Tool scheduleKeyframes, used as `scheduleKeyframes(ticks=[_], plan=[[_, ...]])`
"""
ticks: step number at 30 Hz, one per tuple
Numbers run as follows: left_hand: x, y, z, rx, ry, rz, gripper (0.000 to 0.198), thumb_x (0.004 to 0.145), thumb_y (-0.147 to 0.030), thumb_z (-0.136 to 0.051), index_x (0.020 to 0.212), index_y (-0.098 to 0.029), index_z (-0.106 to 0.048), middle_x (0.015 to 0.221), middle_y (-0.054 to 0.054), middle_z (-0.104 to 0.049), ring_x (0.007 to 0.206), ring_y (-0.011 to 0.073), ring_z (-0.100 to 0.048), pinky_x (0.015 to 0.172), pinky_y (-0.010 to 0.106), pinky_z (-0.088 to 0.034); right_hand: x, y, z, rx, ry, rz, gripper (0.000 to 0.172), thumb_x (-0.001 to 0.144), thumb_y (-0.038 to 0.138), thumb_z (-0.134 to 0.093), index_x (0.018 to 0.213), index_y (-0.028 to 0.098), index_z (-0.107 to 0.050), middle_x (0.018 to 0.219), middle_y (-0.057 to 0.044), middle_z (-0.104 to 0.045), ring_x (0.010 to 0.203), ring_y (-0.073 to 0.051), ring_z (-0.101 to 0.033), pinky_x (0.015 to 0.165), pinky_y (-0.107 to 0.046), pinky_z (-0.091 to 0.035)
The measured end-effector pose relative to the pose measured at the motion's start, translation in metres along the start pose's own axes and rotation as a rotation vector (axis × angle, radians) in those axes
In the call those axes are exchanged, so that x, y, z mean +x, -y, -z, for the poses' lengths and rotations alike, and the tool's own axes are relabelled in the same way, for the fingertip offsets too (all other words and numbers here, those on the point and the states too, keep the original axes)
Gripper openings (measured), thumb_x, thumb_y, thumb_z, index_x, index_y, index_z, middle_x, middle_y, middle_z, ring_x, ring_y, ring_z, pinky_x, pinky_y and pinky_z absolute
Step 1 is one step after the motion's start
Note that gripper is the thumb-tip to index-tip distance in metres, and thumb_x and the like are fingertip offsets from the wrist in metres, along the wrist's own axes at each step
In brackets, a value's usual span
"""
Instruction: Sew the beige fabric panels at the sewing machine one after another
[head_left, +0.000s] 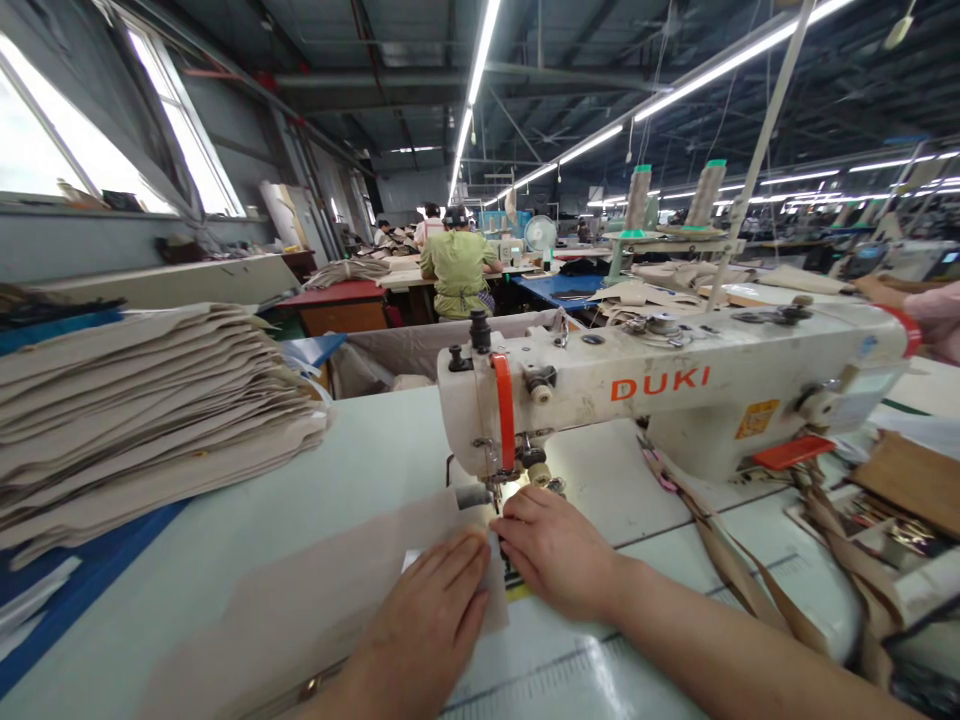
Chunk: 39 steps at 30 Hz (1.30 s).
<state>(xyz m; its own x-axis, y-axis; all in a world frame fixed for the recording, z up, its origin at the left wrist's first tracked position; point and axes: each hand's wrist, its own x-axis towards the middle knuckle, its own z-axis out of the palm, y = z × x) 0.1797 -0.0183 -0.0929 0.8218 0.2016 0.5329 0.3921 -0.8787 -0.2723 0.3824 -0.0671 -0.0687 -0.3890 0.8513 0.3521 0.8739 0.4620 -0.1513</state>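
Bottom centre: left hand (427,630) lies flat, palm down, fingers straight and together, pressing on the beige fabric piece (300,600); no grip, just weight on it. Right hand (556,550) just beside it, touching at the fingertips, palm down, fingers slightly bent, tips on the fabric edge; nothing pinched that I can see

Fabric piece lies flat on the pale table (360,450), running from lower left of frame up to the presser foot (491,492) at centre, its far corner under the foot. Small white patch (420,557) shows at the left fingertips; can't tell what it is

Sewing machine (675,390), white with orange "DUKI" lettering, spans centre to right of frame, needle end directly above the hands

Left of frame: tall stack of cut pieces (142,410), same beige, on the table, well apart from the hands. Lower right: brown strips (724,550) trail off the machine base over the table edge

Upper centre, far back: person in a green top (457,270) seated facing away. Two thread cones (637,195) upper right of centre
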Motion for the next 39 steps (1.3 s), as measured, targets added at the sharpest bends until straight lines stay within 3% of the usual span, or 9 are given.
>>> scheduleKeyframes(ticks=[12, 32, 39], plan=[[0.007, 0.010, -0.010, -0.136, 0.040, 0.069, 0.036, 0.099, -0.024, -0.040, 0.121, -0.015, -0.068, 0.120, 0.010, -0.072, 0.109, 0.0229, -0.069, 0.096, 0.038, -0.058, 0.001, 0.000, 0.005, -0.068, 0.038, -0.027, 0.013, 0.096, 0.016, -0.053, 0.096, 0.016, -0.066, 0.093, -0.008, -0.064, 0.092, -0.022, -0.054, 0.084, -0.032, -0.043], [0.023, 0.021, -0.023, -0.137, 0.013, 0.021, 0.036, 0.099, -0.020, -0.039, 0.118, -0.010, -0.068, 0.119, 0.013, -0.072, 0.108, 0.0242, -0.068, 0.094, 0.040, -0.058, 0.003, -0.007, 0.002, -0.119, 0.041, -0.064, 0.016, 0.097, 0.015, -0.051, 0.095, 0.015, -0.068, 0.090, -0.008, -0.064, 0.084, -0.021, -0.053, 0.079, -0.033, -0.039], [0.021, 0.019, -0.024, -0.152, 0.054, 0.076, 0.037, 0.098, -0.021, -0.039, 0.122, -0.013, -0.067, 0.123, 0.012, -0.070, 0.111, 0.0245, -0.067, 0.097, 0.042, -0.056, 0.002, -0.007, 0.001, -0.113, 0.035, -0.062, 0.017, 0.097, 0.013, -0.050, 0.096, 0.014, -0.067, 0.093, -0.008, -0.064, 0.086, -0.022, -0.053, 0.078, -0.034, -0.040]])
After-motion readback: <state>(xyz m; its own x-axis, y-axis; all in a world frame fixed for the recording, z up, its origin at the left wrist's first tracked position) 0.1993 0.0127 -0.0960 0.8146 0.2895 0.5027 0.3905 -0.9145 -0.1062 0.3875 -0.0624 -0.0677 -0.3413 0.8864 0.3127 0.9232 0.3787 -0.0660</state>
